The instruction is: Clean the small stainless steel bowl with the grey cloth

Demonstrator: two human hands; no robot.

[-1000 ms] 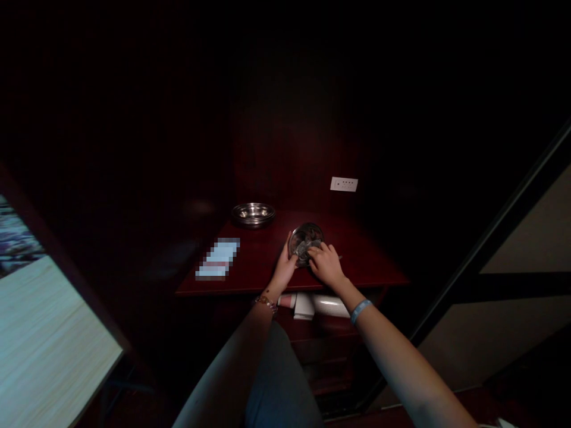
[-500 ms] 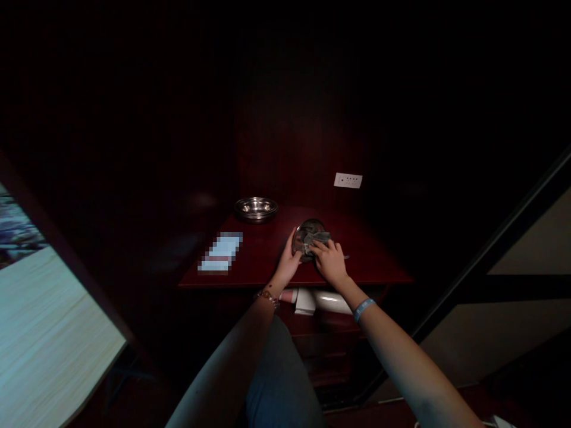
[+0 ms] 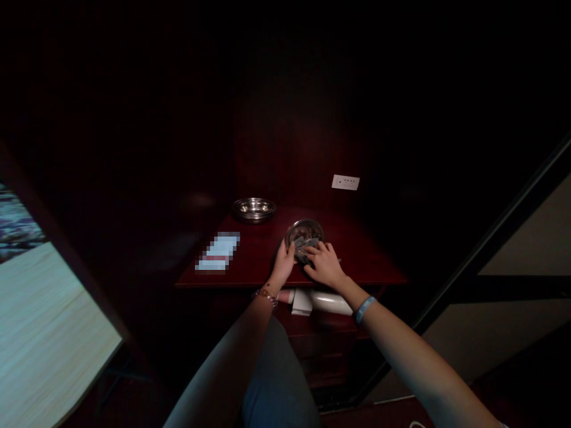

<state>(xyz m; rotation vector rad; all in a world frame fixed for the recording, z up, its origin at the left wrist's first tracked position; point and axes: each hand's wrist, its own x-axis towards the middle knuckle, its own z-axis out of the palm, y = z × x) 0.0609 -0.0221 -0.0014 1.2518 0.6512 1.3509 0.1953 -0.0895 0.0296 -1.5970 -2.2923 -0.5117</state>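
A round metal bowl is tilted toward me above the dark red desk. My left hand grips its left rim, the thumb on the near inner side. Inside the bowl my right hand presses a grey cloth against the near part with bent fingers. Part of the cloth is covered by those fingers. Further back on the left stand several nested metal bowls, apart from both hands.
A blurred-out pale rectangle lies on the desk's left. White rolls and a box sit on the shelf below. A wall socket is behind. A pale wooden table stands at lower left.
My right hand has moved the cloth toward the near side of the bowl, uncovering more of its far inside. The bowl has shifted slightly left in view.
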